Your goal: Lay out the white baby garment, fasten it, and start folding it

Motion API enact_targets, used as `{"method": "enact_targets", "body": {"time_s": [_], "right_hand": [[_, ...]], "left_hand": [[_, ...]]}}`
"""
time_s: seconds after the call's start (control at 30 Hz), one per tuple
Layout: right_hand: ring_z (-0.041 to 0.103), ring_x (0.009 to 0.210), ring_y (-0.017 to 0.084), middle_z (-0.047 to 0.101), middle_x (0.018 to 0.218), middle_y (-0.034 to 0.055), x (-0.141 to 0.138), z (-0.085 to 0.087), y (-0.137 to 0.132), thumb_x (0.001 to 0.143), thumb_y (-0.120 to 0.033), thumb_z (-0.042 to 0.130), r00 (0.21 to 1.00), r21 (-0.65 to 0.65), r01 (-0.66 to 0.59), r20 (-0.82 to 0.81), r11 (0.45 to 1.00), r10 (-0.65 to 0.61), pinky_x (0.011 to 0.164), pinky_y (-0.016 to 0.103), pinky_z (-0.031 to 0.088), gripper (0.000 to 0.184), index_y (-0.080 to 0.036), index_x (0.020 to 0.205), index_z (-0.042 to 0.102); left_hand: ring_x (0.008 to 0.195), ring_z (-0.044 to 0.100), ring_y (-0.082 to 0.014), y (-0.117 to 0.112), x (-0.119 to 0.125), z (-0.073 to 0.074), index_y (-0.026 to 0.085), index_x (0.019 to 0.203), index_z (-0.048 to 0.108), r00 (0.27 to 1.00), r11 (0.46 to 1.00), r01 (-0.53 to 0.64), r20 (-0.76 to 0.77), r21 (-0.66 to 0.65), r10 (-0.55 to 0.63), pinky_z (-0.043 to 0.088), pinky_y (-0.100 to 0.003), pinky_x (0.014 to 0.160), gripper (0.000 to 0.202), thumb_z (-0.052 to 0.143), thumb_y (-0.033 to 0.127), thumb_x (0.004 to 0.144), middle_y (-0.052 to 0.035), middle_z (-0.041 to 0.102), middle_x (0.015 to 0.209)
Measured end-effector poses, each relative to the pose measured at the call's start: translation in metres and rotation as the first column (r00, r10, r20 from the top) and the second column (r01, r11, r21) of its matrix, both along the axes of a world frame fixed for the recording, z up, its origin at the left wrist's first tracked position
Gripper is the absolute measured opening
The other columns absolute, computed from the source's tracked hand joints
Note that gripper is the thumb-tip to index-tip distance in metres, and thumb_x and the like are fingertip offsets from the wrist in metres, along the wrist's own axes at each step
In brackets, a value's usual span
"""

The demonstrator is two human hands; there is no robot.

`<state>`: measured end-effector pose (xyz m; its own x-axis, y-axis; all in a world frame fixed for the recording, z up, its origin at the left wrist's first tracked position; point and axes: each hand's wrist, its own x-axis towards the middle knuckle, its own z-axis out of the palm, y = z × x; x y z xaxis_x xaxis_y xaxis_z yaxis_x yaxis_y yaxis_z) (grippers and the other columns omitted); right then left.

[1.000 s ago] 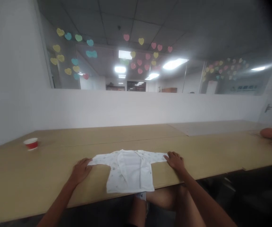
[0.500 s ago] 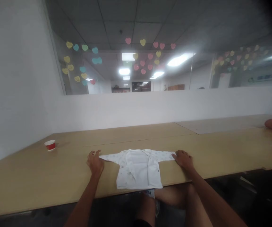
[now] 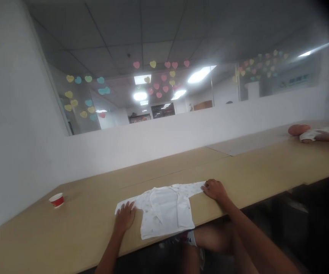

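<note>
Soft white baby shirt, thin and a bit wrinkly, sleeves out wide, on a smooth wood table. Left hand open and flat on one sleeve; right hand loosely resting on the other, not gripping.

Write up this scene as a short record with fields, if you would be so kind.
Garment: white printed baby top, laid flat, sleeves spread
Left hand: flat on the sleeve at its side
Right hand: resting on the end of the other sleeve
Surface: light wood table
Also there: red-and-white paper cup
Farther along: another person's hand at a white cloth
</note>
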<state>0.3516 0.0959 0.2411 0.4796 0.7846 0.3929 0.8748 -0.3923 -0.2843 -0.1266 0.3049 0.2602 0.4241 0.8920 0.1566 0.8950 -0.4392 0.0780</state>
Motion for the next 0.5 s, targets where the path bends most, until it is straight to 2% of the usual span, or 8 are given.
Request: {"method": "enact_targets", "body": {"time_s": [0.1,0.2,0.27,0.33,0.4,0.5], "right_hand": [[0.044,0.132,0.03,0.062,0.128,0.0138,0.001,-0.004,0.003,0.098,-0.05,0.044,0.999,-0.009,0.029,-0.015,1.0,-0.029,0.109,0.047,0.029,0.045,-0.017,0.116,0.069],[0.03,0.143,0.033,0.044,0.15,0.0136,0.002,-0.009,0.006,0.099,-0.053,0.039,0.998,-0.033,0.051,-0.033,0.998,-0.053,0.112,0.052,0.026,0.054,-0.019,0.136,0.057],[0.026,0.145,0.033,0.034,0.157,0.0135,0.002,-0.011,0.007,0.1,-0.052,0.037,0.995,-0.041,0.081,-0.05,0.996,-0.083,0.113,0.052,0.025,0.058,-0.02,0.148,0.044],[0.025,0.146,0.033,0.032,0.158,0.0147,0.002,-0.011,0.007,0.101,-0.051,0.035,0.99,-0.046,0.118,-0.07,0.992,-0.121,0.114,0.053,0.024,0.06,-0.02,0.153,0.036],[0.025,0.145,0.035,0.033,0.156,0.0164,0.002,-0.009,0.006,0.101,-0.049,0.035,0.984,-0.051,0.147,-0.092,0.988,-0.151,0.113,0.054,0.024,0.058,-0.02,0.15,0.04],[0.033,0.14,0.038,0.043,0.148,0.0178,0.003,-0.007,0.005,0.1,-0.047,0.036,0.981,-0.033,0.153,-0.115,0.988,-0.156,0.11,0.055,0.028,0.05,-0.018,0.135,0.057]], "left_hand": [[0.149,0.02,-0.0359,0.0,-0.001,0.004,0.02,0.154,0.039,0.995,0.995,-0.1,-0.019,0.002,0.1,0.015,-0.056,0.121,0.059,0.027,0.048,0.102,-0.0103,0.029,0.16],[0.148,0.02,-0.0395,-0.003,-0.002,0.009,0.022,0.152,0.042,0.991,0.991,-0.132,-0.009,0.024,0.132,0.015,-0.062,0.118,0.061,0.032,0.052,0.1,-0.0118,0.031,0.158],[0.147,0.019,-0.0426,-0.008,-0.001,0.012,0.024,0.15,0.045,0.99,0.99,-0.139,0.001,0.034,0.139,0.016,-0.068,0.114,0.062,0.035,0.056,0.098,-0.0126,0.034,0.157],[0.147,0.015,-0.0441,-0.012,0.0,0.013,0.025,0.151,0.043,0.986,0.986,-0.167,0.007,0.016,0.167,0.014,-0.074,0.111,0.063,0.031,0.058,0.098,-0.0119,0.031,0.158],[0.149,0.01,-0.0431,-0.015,0.0,0.014,0.028,0.155,0.036,0.974,0.974,-0.225,0.003,-0.036,0.225,0.012,-0.077,0.109,0.064,0.023,0.058,0.099,-0.009,0.023,0.162],[0.15,0.007,-0.0425,-0.02,0.001,0.013,0.027,0.157,0.03,0.957,0.954,-0.29,0.001,-0.077,0.291,0.011,-0.076,0.11,0.066,0.019,0.056,0.099,-0.0083,0.016,0.164]]}}
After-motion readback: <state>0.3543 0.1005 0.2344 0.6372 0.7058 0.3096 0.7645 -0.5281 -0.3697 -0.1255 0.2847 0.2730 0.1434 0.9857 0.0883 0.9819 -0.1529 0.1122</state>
